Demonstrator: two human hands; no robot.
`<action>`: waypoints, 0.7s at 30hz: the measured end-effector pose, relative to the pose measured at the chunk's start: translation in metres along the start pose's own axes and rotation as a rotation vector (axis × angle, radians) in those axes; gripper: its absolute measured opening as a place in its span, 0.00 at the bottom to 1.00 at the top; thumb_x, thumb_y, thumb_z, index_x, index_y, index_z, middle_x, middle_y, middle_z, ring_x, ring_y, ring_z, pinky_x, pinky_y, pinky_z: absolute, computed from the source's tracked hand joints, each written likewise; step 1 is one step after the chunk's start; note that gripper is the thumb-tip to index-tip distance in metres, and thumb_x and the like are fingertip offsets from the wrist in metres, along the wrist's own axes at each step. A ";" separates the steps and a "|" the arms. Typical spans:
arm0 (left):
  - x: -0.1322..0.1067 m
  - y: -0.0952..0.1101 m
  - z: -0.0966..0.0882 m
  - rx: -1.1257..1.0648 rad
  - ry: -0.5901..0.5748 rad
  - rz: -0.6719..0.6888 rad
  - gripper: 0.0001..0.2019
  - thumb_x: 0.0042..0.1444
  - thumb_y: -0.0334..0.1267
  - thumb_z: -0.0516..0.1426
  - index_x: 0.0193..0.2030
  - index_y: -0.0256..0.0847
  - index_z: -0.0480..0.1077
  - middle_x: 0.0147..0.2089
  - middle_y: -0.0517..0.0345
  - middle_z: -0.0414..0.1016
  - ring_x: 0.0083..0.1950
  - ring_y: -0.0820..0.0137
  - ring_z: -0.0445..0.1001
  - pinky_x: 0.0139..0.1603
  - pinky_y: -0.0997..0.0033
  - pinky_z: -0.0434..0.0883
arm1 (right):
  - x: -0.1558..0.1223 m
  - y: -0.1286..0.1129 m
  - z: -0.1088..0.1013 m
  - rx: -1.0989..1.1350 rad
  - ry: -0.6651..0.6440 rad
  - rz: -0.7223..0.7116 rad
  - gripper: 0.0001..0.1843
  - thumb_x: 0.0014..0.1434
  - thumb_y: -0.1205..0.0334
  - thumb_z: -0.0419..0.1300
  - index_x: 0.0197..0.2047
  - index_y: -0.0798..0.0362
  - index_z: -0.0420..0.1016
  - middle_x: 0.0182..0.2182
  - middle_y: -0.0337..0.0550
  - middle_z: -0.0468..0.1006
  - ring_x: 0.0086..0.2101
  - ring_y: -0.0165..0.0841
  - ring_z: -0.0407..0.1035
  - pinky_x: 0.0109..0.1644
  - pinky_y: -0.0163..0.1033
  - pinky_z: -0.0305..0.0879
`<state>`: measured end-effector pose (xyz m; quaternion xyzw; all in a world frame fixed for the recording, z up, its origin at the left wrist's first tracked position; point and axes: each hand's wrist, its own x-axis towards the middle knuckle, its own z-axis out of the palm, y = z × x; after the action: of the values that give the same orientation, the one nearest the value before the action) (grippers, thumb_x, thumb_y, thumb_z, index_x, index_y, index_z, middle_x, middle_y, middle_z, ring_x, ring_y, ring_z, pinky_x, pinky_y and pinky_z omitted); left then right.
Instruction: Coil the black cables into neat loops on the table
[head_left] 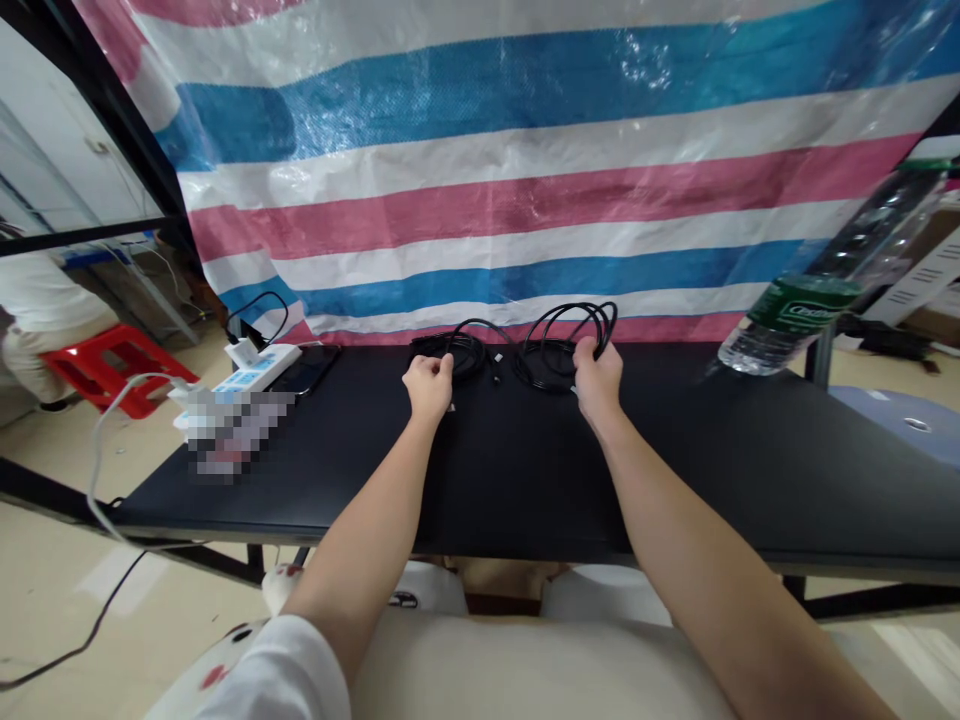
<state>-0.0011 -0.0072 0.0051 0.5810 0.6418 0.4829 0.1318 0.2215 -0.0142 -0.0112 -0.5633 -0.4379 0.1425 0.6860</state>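
Two loose coils of black cable lie near the back of the black table. My right hand (pixel 600 378) is closed around the side of the right cable coil (pixel 546 362), whose upper loops are lifted off the table. At the near left side of the left cable coil (pixel 471 350), my left hand (pixel 430 388) has its fingers curled in and closed on the cable; the exact grip is partly hidden. Between the coils, small cable ends (pixel 496 358) rest on the tabletop. A strand runs from one coil toward the other.
A large water bottle (pixel 791 305) leans at the right. To the left are a white power strip (pixel 266 368) with plugs, a dark phone (pixel 313 370) and a blurred-out item. A striped plastic sheet (pixel 525 200) hangs behind the table (pixel 517 480). A person sits on a red stool (pixel 112 365).
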 end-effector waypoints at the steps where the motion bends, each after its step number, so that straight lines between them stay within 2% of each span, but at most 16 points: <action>1: -0.002 0.001 0.002 -0.003 -0.010 0.024 0.14 0.55 0.40 0.55 0.20 0.42 0.71 0.30 0.57 0.72 0.35 0.68 0.73 0.44 0.69 0.68 | -0.003 -0.001 0.000 -0.023 -0.040 -0.047 0.23 0.45 0.41 0.62 0.26 0.47 0.56 0.20 0.31 0.63 0.24 0.29 0.61 0.32 0.38 0.63; 4: -0.008 0.004 0.005 -0.033 -0.040 0.065 0.15 0.55 0.41 0.55 0.18 0.42 0.69 0.28 0.57 0.69 0.34 0.69 0.72 0.42 0.70 0.67 | -0.013 -0.008 0.002 -0.145 -0.146 -0.167 0.28 0.33 0.47 0.70 0.29 0.48 0.59 0.27 0.36 0.70 0.30 0.33 0.65 0.39 0.41 0.66; 6: -0.011 0.006 0.007 -0.081 -0.062 0.072 0.16 0.55 0.41 0.55 0.18 0.42 0.68 0.28 0.58 0.68 0.35 0.69 0.72 0.42 0.70 0.67 | -0.017 -0.015 0.003 -0.229 -0.130 -0.168 0.24 0.36 0.47 0.69 0.27 0.48 0.59 0.26 0.37 0.70 0.31 0.34 0.66 0.41 0.42 0.66; 8: -0.012 0.007 0.009 -0.163 -0.095 0.072 0.16 0.55 0.41 0.56 0.17 0.41 0.67 0.30 0.57 0.69 0.37 0.69 0.72 0.44 0.70 0.68 | -0.019 -0.019 0.004 -0.224 -0.052 -0.109 0.19 0.44 0.46 0.63 0.24 0.47 0.58 0.22 0.36 0.68 0.28 0.34 0.66 0.39 0.42 0.65; 10: -0.013 0.008 0.012 -0.297 -0.156 0.073 0.16 0.53 0.39 0.57 0.16 0.40 0.66 0.35 0.55 0.72 0.43 0.67 0.73 0.48 0.69 0.69 | -0.017 -0.022 0.006 -0.091 -0.017 -0.035 0.20 0.48 0.44 0.60 0.21 0.47 0.56 0.17 0.34 0.62 0.24 0.32 0.63 0.33 0.40 0.64; 12: -0.014 0.009 0.015 -0.496 -0.245 0.052 0.16 0.50 0.37 0.59 0.14 0.40 0.66 0.44 0.52 0.75 0.49 0.65 0.74 0.52 0.66 0.69 | -0.016 -0.022 0.007 0.117 -0.081 0.050 0.25 0.48 0.38 0.60 0.20 0.47 0.54 0.14 0.31 0.56 0.18 0.29 0.56 0.25 0.37 0.59; 15: -0.017 0.010 0.018 -0.844 -0.437 -0.076 0.10 0.46 0.38 0.61 0.17 0.38 0.71 0.49 0.48 0.76 0.52 0.57 0.75 0.52 0.60 0.71 | -0.017 -0.021 0.011 0.373 -0.280 0.185 0.31 0.47 0.31 0.59 0.19 0.46 0.48 0.11 0.28 0.48 0.14 0.25 0.47 0.17 0.34 0.49; 18: -0.019 0.012 0.017 -1.046 -0.634 -0.261 0.10 0.45 0.41 0.62 0.27 0.34 0.74 0.42 0.42 0.79 0.46 0.55 0.79 0.49 0.56 0.73 | -0.022 -0.019 0.018 0.425 -0.365 0.267 0.34 0.48 0.27 0.55 0.18 0.46 0.45 0.10 0.28 0.48 0.13 0.25 0.46 0.15 0.33 0.47; 19: -0.019 0.012 0.016 -1.069 -0.645 -0.309 0.11 0.45 0.42 0.63 0.27 0.34 0.74 0.40 0.42 0.80 0.43 0.56 0.80 0.48 0.56 0.74 | -0.024 -0.018 0.020 0.387 -0.354 0.285 0.34 0.49 0.27 0.54 0.17 0.46 0.46 0.10 0.29 0.49 0.12 0.25 0.47 0.15 0.34 0.48; 21: -0.017 0.013 0.017 -1.083 -0.548 -0.370 0.12 0.45 0.42 0.64 0.26 0.36 0.70 0.34 0.47 0.79 0.38 0.60 0.80 0.44 0.58 0.75 | -0.028 -0.017 0.023 0.222 -0.288 0.279 0.32 0.53 0.28 0.50 0.17 0.46 0.49 0.10 0.31 0.53 0.13 0.28 0.53 0.18 0.35 0.54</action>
<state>0.0240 -0.0163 0.0002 0.4140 0.3394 0.5422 0.6477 0.1825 -0.0243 -0.0084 -0.5133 -0.4309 0.3622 0.6478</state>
